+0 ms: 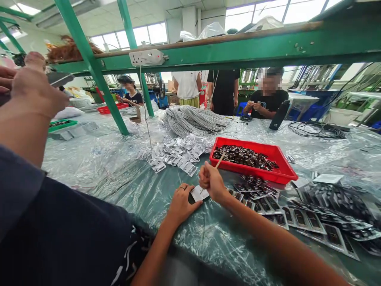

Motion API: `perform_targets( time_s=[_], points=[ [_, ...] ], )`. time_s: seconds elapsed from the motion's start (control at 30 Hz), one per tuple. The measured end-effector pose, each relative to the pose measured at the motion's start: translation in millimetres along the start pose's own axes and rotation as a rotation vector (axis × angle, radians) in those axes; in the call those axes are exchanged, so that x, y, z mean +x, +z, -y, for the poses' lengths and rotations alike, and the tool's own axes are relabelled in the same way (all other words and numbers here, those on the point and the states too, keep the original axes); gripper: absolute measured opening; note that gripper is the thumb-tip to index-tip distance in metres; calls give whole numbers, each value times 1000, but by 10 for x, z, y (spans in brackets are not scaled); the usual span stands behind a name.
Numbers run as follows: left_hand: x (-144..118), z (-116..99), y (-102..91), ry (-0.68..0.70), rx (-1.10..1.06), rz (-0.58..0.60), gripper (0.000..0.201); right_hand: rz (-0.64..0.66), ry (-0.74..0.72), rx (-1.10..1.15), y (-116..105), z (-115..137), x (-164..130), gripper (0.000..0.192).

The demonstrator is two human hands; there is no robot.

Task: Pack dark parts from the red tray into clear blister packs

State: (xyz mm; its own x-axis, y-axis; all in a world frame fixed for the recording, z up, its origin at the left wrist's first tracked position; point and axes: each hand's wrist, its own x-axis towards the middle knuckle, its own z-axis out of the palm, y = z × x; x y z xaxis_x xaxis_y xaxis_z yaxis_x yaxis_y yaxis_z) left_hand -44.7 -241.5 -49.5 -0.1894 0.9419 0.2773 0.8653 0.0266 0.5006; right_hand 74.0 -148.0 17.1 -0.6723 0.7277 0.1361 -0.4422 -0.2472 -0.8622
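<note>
Centrally, left hand (180, 203) flat, fingers pinning small plastic packet (199, 193) to film-covered table (125, 174). Right hand (210, 180) fisted round thin wooden stick (219, 160) — tip at packet. Red tray (285, 171) at 2 o'clock. Packet likely light, slippery, flimsy — best held by edges.

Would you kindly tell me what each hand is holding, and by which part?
The right hand grips a thin wooden stick in a fist around its lower part. The left hand pins a small clear plastic packet flat at its left edge.
</note>
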Motion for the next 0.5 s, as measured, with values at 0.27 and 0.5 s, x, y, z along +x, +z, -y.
perform_targets(
  time_s=[0.27, 0.5],
  points=[
    [-11, 51, 26, -43, -89, -5, 38, -138, -16, -35, 139, -426, 301, 59],
    [-4, 41, 3, -47, -74, 25, 31, -45, -22, -159, 100, -556, 233, 60]
  ],
)
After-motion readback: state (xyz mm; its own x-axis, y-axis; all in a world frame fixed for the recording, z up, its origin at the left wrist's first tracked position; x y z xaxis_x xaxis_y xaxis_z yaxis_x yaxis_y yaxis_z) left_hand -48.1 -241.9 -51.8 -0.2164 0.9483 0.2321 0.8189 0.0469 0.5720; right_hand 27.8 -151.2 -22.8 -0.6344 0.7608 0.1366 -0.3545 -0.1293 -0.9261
